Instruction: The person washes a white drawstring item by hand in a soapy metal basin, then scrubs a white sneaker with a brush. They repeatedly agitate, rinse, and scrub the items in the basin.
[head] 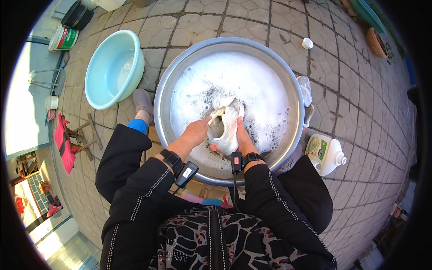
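Observation:
A large round metal basin [297, 111] of foamy water stands between my legs. Above the suds both my hands hold a wet white shoe [229, 130] with an orange patch near its lower end. My left hand [195, 132] is at the left side of the shoe's opening, its fingers on a pale part that looks like the tongue or rim. My right hand [243, 135] grips the shoe's right side, thumb along the edge. White suds [236, 74] cover most of the water. What lies beneath the foam is hidden.
A light blue plastic basin [113, 71] stands at the upper left. Right of the metal basin are a white detergent jug [324, 154] without a cap, a pale shoe [304, 90] and, farther up, a small white cap [307, 43]. A folding stool [67, 143] with pink cloth stands left.

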Demonstrator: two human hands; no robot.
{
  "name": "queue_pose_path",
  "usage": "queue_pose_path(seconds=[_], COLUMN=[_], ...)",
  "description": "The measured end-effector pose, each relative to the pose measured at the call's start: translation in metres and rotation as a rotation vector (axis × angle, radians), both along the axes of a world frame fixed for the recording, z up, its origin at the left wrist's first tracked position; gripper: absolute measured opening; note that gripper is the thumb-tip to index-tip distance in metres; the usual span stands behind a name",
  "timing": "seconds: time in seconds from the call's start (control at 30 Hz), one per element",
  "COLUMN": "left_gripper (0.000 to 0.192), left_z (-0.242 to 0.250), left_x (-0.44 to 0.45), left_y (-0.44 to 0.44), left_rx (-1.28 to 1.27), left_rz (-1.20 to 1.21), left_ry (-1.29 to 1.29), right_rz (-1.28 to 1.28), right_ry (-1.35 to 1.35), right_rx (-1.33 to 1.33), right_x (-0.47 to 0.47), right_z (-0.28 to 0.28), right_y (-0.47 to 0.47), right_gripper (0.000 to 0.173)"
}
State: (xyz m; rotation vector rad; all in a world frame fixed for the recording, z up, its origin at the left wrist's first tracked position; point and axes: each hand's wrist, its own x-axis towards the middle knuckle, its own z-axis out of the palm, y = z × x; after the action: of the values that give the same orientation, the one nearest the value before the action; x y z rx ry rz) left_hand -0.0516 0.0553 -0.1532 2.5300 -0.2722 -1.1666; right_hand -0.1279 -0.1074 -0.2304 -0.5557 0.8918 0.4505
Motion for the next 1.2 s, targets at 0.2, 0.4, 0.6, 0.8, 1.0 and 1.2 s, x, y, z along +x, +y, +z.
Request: queue_pose_path(seconds=[0.2,0.4,0.6,0.8,1.0,1.2], left_gripper=[0.043,0.042,0.043,0.042,0.041,0.041], left_z=[0.016,0.015,0.02,0.014,0.026,0.016], left_x=[-0.016,-0.008,-0.014,-0.003,-0.007,-0.005], left_y=[0.007,-0.004,-0.002,-0.019,-0.011,-0.02], left_rx=[-0.201,0.034,-0.179,-0.185,-0.303,-0.246], left_rz=[-0.088,-0.111,-0.121,-0.037,-0.149,-0.215], left_ry=[-0.093,-0.086,-0.018,0.045,0.121,-0.054], right_rz=[-0.006,0.002,-0.014,0.024,-0.057,-0.023], right_ry=[0.031,0.075,0.065,0.059,0.001,0.058], right_rx=[-0.059,-0.102,-0.115,-0.102,-0.064,-0.088], right_x=[-0.001,0.0,0.001,-0.003,-0.007,-0.004], right_z=[-0.001,0.004,0.004,-0.005,-0.02,-0.007], right_y=[-0.007,-0.004,-0.008,-0.005,-0.012,-0.007], right_gripper=[0.07,0.074,0.074,0.075,0.072,0.073])
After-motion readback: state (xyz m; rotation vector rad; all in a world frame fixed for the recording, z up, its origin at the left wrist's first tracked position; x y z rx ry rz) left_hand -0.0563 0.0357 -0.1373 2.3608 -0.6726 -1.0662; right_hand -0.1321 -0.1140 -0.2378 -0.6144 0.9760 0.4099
